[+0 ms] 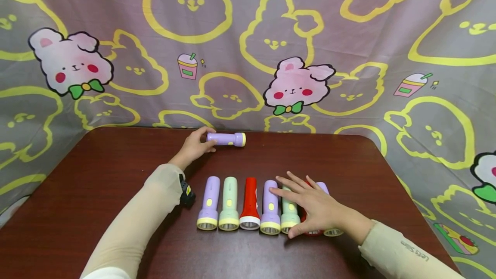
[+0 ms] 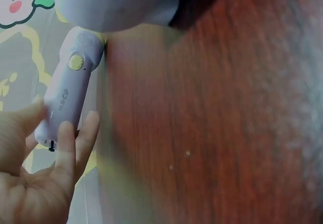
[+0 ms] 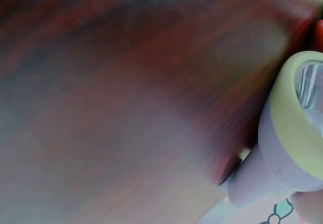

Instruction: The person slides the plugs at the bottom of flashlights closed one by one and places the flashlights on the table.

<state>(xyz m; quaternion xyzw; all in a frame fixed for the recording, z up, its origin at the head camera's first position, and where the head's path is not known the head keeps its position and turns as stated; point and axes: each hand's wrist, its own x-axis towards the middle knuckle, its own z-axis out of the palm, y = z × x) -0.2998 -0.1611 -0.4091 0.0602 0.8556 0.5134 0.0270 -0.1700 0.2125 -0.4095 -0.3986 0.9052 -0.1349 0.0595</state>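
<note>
At the table's far edge my left hand (image 1: 196,143) pinches the tail end of a purple flashlight (image 1: 226,139), thumb on one side and fingers on the other. The flashlight lies sideways, its cream-rimmed head pointing right. In the left wrist view the yellow switch (image 2: 76,61) faces up. My right hand (image 1: 315,206) spreads flat over the right end of a row of flashlights, fingers apart. Beneath it are a green flashlight (image 1: 290,214), a mostly hidden red one, and a purple one (image 3: 275,148) at the row's end. A fingertip overlaps another purple flashlight (image 1: 270,206).
Further left in the row lie a red flashlight (image 1: 250,201), a green flashlight (image 1: 230,203) and a purple flashlight (image 1: 209,203), heads toward me. They lie on a dark red wooden table (image 1: 97,175). A cartoon-patterned curtain (image 1: 232,55) hangs behind it.
</note>
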